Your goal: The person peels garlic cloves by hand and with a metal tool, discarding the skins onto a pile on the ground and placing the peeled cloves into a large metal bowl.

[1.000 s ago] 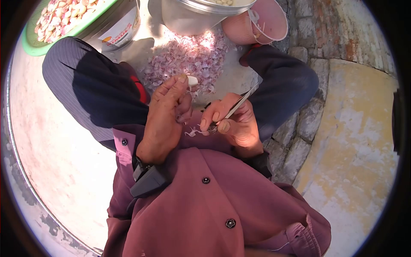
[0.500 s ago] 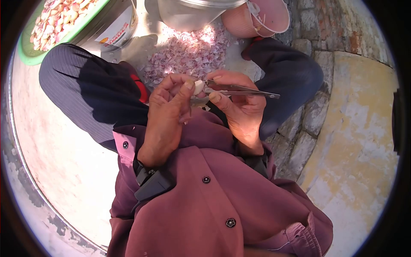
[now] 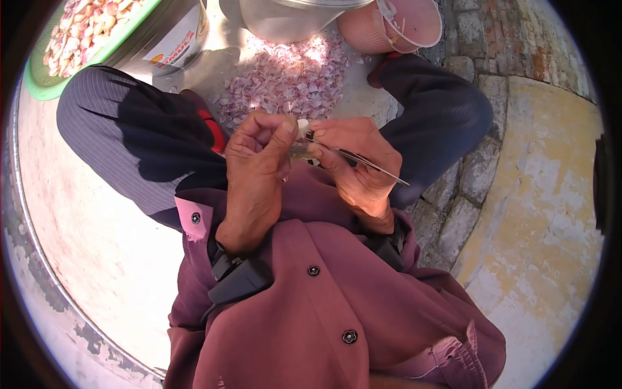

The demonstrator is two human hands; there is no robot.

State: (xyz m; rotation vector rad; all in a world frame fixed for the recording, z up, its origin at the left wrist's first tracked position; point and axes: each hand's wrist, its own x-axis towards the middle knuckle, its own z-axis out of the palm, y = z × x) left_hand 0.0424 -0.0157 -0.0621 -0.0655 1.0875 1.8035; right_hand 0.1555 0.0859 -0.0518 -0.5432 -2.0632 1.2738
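My left hand [image 3: 256, 172] pinches a pale garlic clove [image 3: 302, 128] between thumb and fingertips, just above my lap. My right hand [image 3: 353, 165] grips a thin metal knife [image 3: 359, 162]. Its tip rests against the clove and its other end points down to the right. Both hands meet over my maroon shirt, between my knees. A heap of pinkish garlic skins [image 3: 285, 74] lies on the ground just beyond the hands.
A green tray of unpeeled garlic [image 3: 78, 32] sits on a metal tin [image 3: 175, 39] at the upper left. A metal bowl [image 3: 291, 16] and a pink basket [image 3: 395, 26] stand at the top. Stone paving lies to the right, pale concrete to the left.
My right hand rose from my lap to meet the left and turned the knife. The blade now lies against the clove, with its free end swung down and to the right.
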